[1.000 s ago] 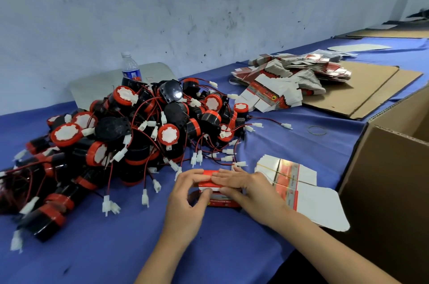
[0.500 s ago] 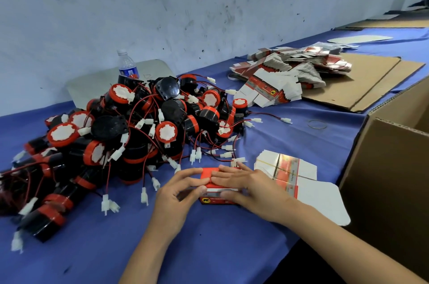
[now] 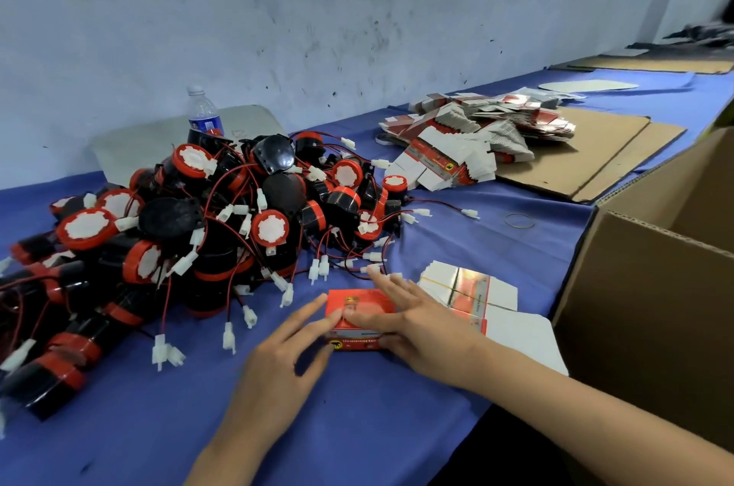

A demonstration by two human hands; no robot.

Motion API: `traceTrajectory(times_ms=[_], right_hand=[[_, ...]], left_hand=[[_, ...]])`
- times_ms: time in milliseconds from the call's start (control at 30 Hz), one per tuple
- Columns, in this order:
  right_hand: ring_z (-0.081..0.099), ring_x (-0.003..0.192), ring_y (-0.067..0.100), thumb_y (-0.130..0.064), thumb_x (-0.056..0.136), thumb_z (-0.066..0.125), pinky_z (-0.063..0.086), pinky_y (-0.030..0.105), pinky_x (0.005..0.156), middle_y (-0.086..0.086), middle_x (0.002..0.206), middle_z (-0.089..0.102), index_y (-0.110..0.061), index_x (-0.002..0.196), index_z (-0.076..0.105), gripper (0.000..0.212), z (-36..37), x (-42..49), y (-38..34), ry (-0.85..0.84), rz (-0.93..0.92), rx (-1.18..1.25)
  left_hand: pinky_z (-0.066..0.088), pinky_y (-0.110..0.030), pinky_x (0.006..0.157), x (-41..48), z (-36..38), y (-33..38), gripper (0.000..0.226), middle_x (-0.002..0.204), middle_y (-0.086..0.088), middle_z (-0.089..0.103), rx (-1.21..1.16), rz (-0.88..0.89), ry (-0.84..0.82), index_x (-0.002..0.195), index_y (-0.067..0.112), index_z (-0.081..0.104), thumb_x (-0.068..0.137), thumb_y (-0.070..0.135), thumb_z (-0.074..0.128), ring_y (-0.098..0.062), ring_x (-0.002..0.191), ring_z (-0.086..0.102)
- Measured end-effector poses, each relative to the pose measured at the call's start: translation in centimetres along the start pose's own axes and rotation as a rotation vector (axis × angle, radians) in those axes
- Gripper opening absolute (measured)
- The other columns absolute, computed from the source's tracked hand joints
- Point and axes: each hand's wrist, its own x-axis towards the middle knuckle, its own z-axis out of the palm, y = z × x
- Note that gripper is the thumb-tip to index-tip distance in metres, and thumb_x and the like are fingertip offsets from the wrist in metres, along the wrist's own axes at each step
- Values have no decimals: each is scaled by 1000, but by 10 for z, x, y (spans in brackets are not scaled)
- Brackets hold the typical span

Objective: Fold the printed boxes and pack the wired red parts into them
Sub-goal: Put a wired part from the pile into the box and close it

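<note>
- The small red printed box (image 3: 359, 317) sits on the blue worktop (image 3: 139, 426), right between my two sets of fingers. It is folded up and shut.
- My left fingers (image 3: 304, 314) are straight and spread out. Their tips touch the left end of the box. They do not wrap round it.
- My right fingers (image 3: 391, 289) lie flat and straight on the top of the box at its right end. My thumb lies across the top too. They hold nothing.
- Just beside my right fingers, on the far side, is a flat stack of printed boxes (image 3: 468, 287) with a thin band round it.
- Past my left fingertips is a big pile of wired red parts (image 3: 206, 231). They are black and red, with white plugs on red wires. Some plugs lie near the box.
- Off to the right of my right fingers stands a big brown carton (image 3: 643, 311).
- Far beyond my right fingers is a heap of flat boxes (image 3: 468, 140), partly on brown cardboard sheets (image 3: 588, 152).
- A water bottle (image 3: 204, 116) stands behind the pile.
</note>
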Motion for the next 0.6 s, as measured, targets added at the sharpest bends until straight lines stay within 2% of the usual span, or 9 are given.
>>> traceTrajectory(times_ms=[33, 100, 167, 233, 300, 400, 500, 533, 600], right_hand=[[11, 146, 31, -20, 98, 46, 4, 43, 119, 4, 161, 3, -45, 146, 25, 58, 0, 0, 1, -11, 6, -20], [24, 139, 27, -26, 97, 48, 4, 45, 118, 5, 154, 19, -45, 146, 25, 57, 0, 0, 0, 43, -1, -98], [34, 128, 23, -34, 95, 52, 17, 37, 115, 3, 142, 34, -40, 144, 35, 52, -1, 1, -8, 167, -3, -27], [45, 115, 12, -35, 94, 56, 35, 28, 104, -3, 129, 49, -33, 137, 48, 44, -3, 4, -20, 270, 35, 256], [50, 108, 4, -37, 92, 60, 41, 23, 96, -9, 121, 56, -30, 130, 56, 39, -5, 7, -31, 313, 34, 468], [39, 115, 4, -52, 80, 69, 33, 17, 99, -16, 128, 49, -34, 134, 44, 62, -5, 7, -41, 230, -50, 365], [36, 114, 5, -44, 80, 72, 32, 17, 98, -20, 124, 50, -32, 132, 44, 59, -9, 2, -40, 325, -49, 232], [40, 110, 3, -41, 80, 74, 34, 15, 94, -26, 117, 52, -34, 128, 47, 55, -13, -2, -38, 384, -20, 292], [52, 102, 3, -29, 76, 79, 40, 11, 85, -26, 105, 61, -38, 115, 54, 48, -27, -12, -34, 498, 81, 625]], left_hand=[[51, -23, 88, 1, 1, -3, 59, 142, 27, 42, -22, 10, -26, 128, 43, 53, 82, 14, 76, 14, 119, 43], [37, -11, 97, 2, -1, -8, 69, 148, 31, 28, -36, 32, -98, 135, 46, 41, 81, 20, 77, 23, 127, 25], [29, -4, 100, 2, -4, -8, 78, 149, 38, 19, -78, 15, -144, 140, 48, 32, 81, 24, 77, 23, 131, 19], [26, 1, 98, 1, -6, -6, 80, 145, 38, 23, -115, 17, -111, 140, 46, 35, 78, 22, 80, 19, 131, 24], [31, 2, 93, -1, -8, -7, 73, 137, 35, 37, -129, 29, -16, 130, 48, 45, 75, 19, 81, 17, 124, 35], [41, 0, 78, -4, -15, -7, 67, 122, 30, 48, -176, 13, 41, 119, 57, 42, 71, 27, 79, 12, 108, 50], [39, 1, 83, -3, -14, -1, 72, 129, 36, 42, -168, 35, 68, 128, 63, 34, 74, 36, 72, 14, 115, 45], [38, 2, 84, -3, -13, 0, 74, 132, 38, 38, -190, 23, 90, 133, 64, 31, 75, 38, 70, 16, 116, 43], [42, -1, 83, -2, -10, -1, 77, 134, 38, 35, -262, -11, 125, 136, 65, 26, 75, 42, 67, 15, 113, 47]])
